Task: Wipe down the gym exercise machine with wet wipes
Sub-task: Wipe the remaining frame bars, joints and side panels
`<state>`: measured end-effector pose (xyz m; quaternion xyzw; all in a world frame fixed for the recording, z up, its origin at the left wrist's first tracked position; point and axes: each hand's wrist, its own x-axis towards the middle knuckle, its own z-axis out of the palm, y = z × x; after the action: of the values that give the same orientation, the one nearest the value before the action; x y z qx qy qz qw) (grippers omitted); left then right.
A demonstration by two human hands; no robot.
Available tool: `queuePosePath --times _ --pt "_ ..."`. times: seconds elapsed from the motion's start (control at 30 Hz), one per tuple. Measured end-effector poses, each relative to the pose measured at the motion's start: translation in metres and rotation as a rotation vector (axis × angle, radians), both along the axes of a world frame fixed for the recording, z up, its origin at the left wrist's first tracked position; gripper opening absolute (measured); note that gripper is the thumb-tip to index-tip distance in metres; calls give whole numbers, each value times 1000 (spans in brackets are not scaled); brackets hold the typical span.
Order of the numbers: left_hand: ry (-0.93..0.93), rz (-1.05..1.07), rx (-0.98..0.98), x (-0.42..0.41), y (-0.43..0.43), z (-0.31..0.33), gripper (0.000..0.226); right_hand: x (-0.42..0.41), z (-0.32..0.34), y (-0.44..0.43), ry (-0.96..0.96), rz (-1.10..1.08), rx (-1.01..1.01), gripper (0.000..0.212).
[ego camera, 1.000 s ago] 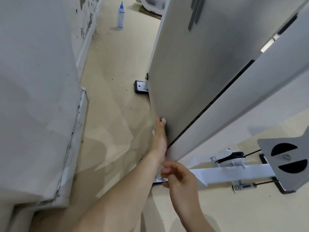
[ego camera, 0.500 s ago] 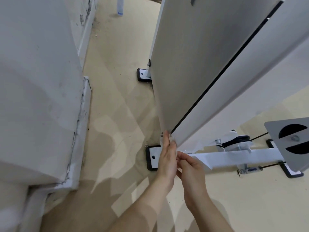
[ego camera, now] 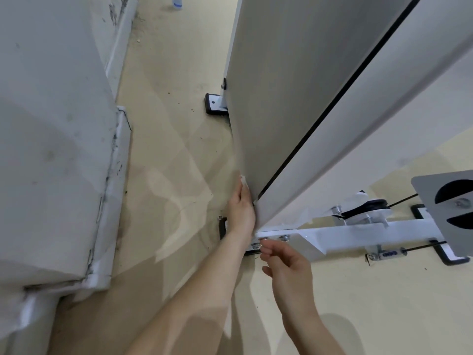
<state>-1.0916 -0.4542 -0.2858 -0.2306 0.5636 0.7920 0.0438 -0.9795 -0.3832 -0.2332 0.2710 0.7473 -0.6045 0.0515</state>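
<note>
Wipe [ego camera: 242, 181] | under left hand [ego camera: 240, 212] fingers [ego camera: 242, 194] | against machine panel [ego camera: 294, 98]

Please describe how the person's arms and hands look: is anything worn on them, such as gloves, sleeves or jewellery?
Both are bare. The left hand and the right hand wear no gloves, and no ring shows. The left forearm and the right forearm are uncovered to the frame edge: no sleeve, watch or bracelet is visible.

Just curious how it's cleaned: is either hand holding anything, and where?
The left hand presses a white wipe flat against the grey panel, at its lower edge; only the wipe's tip shows. The right hand looks empty.
</note>
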Motion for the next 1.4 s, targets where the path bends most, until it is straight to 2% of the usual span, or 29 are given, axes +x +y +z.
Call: queuePosePath --times 0.1,0.2,0.27,0.3,0.4,0.5,0.57,0.6,0.67,0.7,0.73,0.8,0.87,0.9,0.97,1.0,1.1,1.17,1.23,1.3,1.4 --pt "0 -55 2 3 -5 -14 39 -2 -7 -1 -9 34 39 27" --pt "-167 -31 44 -7 -20 -22 31 -1 -13 -7 -36 69 56 27" --pt "-250 24 6 -5 -27 -31 25 3 -16 -9 -46 94 54 30" --pt "-222 52 -53 -2 -29 -38 22 4 -17 -10 -47 105 58 31" --pt "-29 6 -393 20 -24 -59 29 9 -20 -8 -49 114 85 32" --pt "210 -233 -954 41 -22 -82 15 20 -27 0 -90 114 97 33" --pt "316 -529 -1367 43 -31 -88 39 28 -29 3 -118 142 110 32" --pt "358 -628 -1500 40 -41 -87 46 31 -30 2 -131 157 111 32" --pt "462 -599 -1642 34 -51 -87 37 34 -32 0 -155 172 117 32" --pt "486 -557 -1677 33 -51 -92 29 35 -34 -1 -167 174 114 31" --pt "469 -544 -1702 34 -51 -92 30 36 -36 -1 -179 170 108 30" --pt "388 -726 -1708 43 -46 -87 38 38 -38 -2 -204 141 85 29" --pt "279 -895 -1691 54 -44 -75 28 34 -38 -1 -249 68 -34 29" --pt "229 -912 -1647 58 -44 -68 23 30 -39 0 -285 27 -152 31" --pt "155 -854 -1506 65 -44 -56 17 19 -39 0 -352 -22 -398 31" --pt "61 -811 -1364 66 -43 -50 19 13 -41 -1 -378 -22 -464 29" --pt "-169 -565 -800 72 -38 -42 14 -7 -47 -8 -351 6 -426 26" --pt "-191 -392 -555 74 -37 -34 9 -21 -49 -7 -304 -72 -377 13" --pt "-153 -356 -457 70 -38 -28 11 -34 -53 0 -310 -197 -471 4" --pt "-125 -323 -410 64 -38 -22 15 -41 -59 -2 -312 -299 -563 8" --pt "-221 -217 -264 60 -31 -16 22 -41 -62 -11 -318 -473 -585 11"
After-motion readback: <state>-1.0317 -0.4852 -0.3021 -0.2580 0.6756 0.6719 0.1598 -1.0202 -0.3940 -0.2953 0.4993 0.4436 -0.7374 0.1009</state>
